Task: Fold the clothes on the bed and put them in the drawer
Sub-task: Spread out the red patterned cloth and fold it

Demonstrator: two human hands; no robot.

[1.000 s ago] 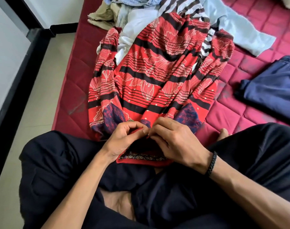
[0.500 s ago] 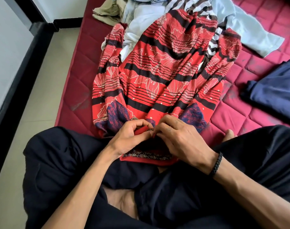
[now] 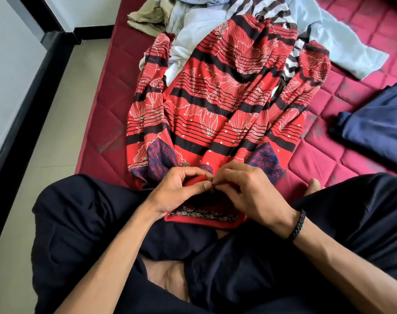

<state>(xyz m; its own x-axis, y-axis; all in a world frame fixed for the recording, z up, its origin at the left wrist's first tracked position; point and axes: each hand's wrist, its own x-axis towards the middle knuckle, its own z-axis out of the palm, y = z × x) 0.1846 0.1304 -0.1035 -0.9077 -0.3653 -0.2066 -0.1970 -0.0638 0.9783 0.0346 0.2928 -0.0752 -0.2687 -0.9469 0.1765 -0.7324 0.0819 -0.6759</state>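
At far left, pale floor tiles [image 3: 57, 123] meet a glossy black skirting [image 3: 21, 123]. Right of them lies the bed [image 3: 107, 105], a maroon mattress quilted in diamond stitching, scuffed grey in patches. Far along it sits a heap: a crumpled khaki garment [image 3: 147, 17], a smooth pale blue shirt [image 3: 342, 46] and a brown-and-white striped piece [image 3: 281, 12].

Centre: the red shirt [image 3: 218, 103], thin draping fabric, black bands with white line-drawn petals and dots, dark blue speckled panels by the near end. It runs from the heap down onto the person's lap; a patterned collar band shows at its near edge.

Left hand [image 3: 177, 191]: fingers curled, thumb and forefinger pinching the shirt's front edge at a small patterned button [image 3: 211, 179]. Right hand [image 3: 252, 191]: fingertips pinching the same spot, touching the left; a braided black bracelet [image 3: 298, 225] on its wrist.

At right lies a navy garment [image 3: 374, 128], matte, roughly flat. No readable writing anywhere.
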